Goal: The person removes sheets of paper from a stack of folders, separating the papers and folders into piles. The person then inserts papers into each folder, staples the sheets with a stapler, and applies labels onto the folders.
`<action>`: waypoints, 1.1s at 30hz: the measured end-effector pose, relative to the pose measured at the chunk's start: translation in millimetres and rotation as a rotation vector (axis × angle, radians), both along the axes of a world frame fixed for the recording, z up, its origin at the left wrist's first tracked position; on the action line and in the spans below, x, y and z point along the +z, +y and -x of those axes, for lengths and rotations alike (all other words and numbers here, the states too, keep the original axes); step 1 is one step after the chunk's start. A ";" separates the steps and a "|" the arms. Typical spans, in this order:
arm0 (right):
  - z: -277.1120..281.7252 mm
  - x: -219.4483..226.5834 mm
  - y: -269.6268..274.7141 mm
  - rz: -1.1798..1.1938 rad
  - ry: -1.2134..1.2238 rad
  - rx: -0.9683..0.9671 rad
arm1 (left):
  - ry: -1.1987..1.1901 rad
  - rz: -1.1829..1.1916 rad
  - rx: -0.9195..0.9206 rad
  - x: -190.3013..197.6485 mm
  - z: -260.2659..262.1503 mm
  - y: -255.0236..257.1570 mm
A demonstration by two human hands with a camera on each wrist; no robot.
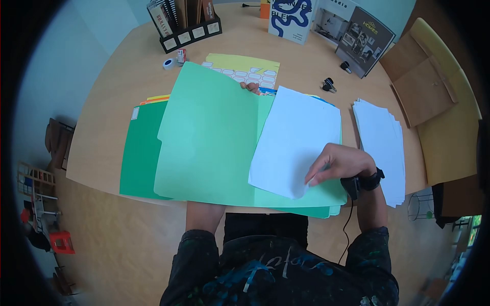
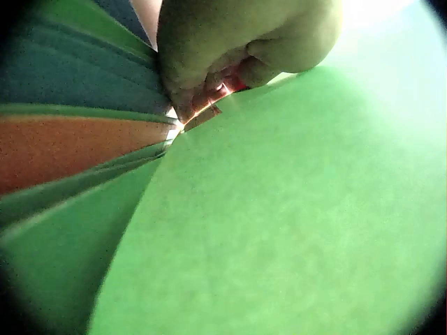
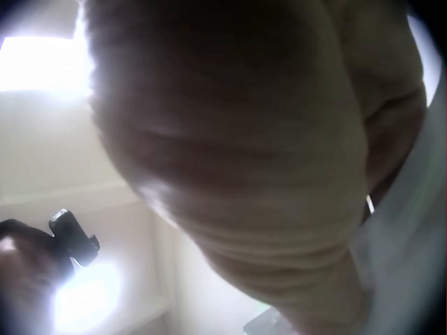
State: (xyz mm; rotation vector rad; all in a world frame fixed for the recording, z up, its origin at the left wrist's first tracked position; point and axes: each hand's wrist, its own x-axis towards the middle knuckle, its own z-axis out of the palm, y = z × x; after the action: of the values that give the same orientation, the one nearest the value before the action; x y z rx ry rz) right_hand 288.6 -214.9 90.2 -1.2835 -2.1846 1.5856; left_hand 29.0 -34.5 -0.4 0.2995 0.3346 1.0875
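A light green file folder (image 1: 209,137) lies spread over darker green folders (image 1: 138,153), its left flap raised. My left hand (image 1: 250,87) reaches up behind that flap, which hides most of it; the fingertips curl over the top edge near the fold. The left wrist view has the same hand (image 2: 251,35) gripping the folder's edge, with green and orange layers beside it. On the folder's right half rests a white sheet of paper (image 1: 296,132). My right hand (image 1: 341,162) pinches its lower right corner between thumb and fingers, and the corner bends up slightly.
A stack of white paper (image 1: 380,148) lies to the right. Farther back are yellow label sheets (image 1: 245,69), a tape roll (image 1: 169,64), black clips (image 1: 329,85), a black file holder (image 1: 191,35) and upright books (image 1: 365,41). A yellow chair (image 1: 451,122) stands at the right edge.
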 end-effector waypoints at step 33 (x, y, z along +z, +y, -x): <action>-29.1 -7.5 77.9 -0.725 -0.347 -0.638 | -0.096 0.149 -0.135 1.4 -0.8 1.5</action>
State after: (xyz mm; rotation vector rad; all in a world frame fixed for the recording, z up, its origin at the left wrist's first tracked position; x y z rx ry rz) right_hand 317.7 -137.0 82.7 -1.7835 -1.9015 0.3089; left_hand 29.8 -33.1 0.9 0.1342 0.3032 0.9350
